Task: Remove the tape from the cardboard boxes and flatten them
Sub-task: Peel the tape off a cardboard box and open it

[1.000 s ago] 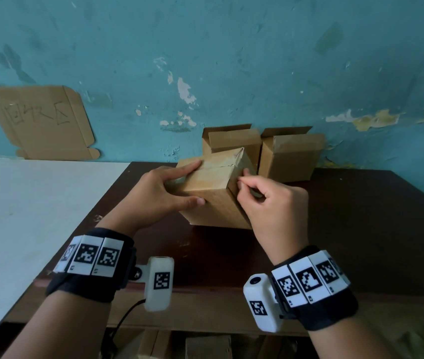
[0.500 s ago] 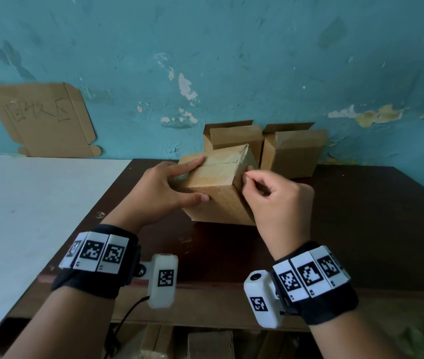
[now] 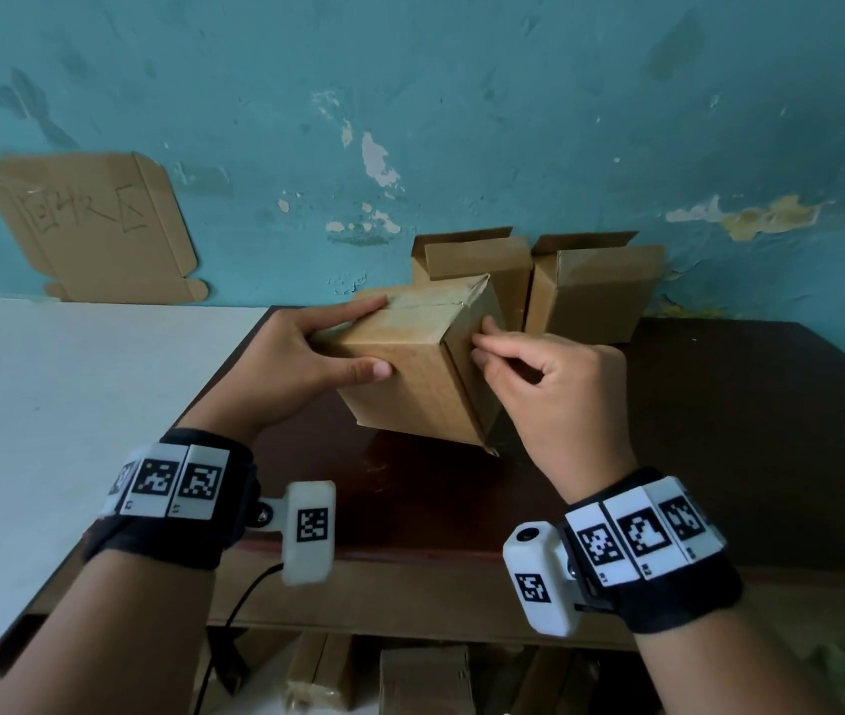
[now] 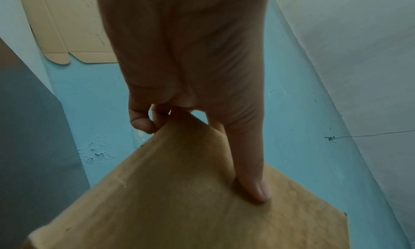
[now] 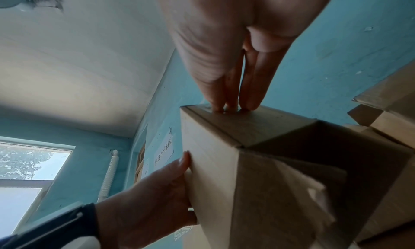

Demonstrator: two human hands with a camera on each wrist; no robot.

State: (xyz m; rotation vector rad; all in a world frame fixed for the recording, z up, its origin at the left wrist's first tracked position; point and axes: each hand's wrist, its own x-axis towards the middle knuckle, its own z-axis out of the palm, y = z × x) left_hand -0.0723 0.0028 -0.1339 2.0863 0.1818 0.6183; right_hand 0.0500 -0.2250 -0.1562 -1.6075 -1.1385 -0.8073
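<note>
A closed brown cardboard box (image 3: 410, 384) is held tilted just above the dark table (image 3: 719, 430). Clear tape (image 3: 425, 301) runs along its top seam and over the right edge. My left hand (image 3: 369, 338) grips the box's left corner, thumb on the front face (image 4: 258, 194) and index finger along the top. The bunched fingertips of my right hand (image 3: 482, 345) pinch at the tape's end (image 5: 207, 108), on the right side face just under the top edge. The right wrist view shows the box (image 5: 213, 173) open underneath.
Two open-topped boxes (image 3: 472, 270) (image 3: 590, 291) stand against the teal wall behind the held box. A flattened cardboard sheet (image 3: 90, 224) with writing hangs on the wall at left. A white surface (image 3: 49, 405) adjoins the table's left side. More boxes (image 3: 420, 678) sit under the table.
Both hands stay on the box. My right fingertips have worked slightly along the upper right edge and drawn together there. The box has barely moved.
</note>
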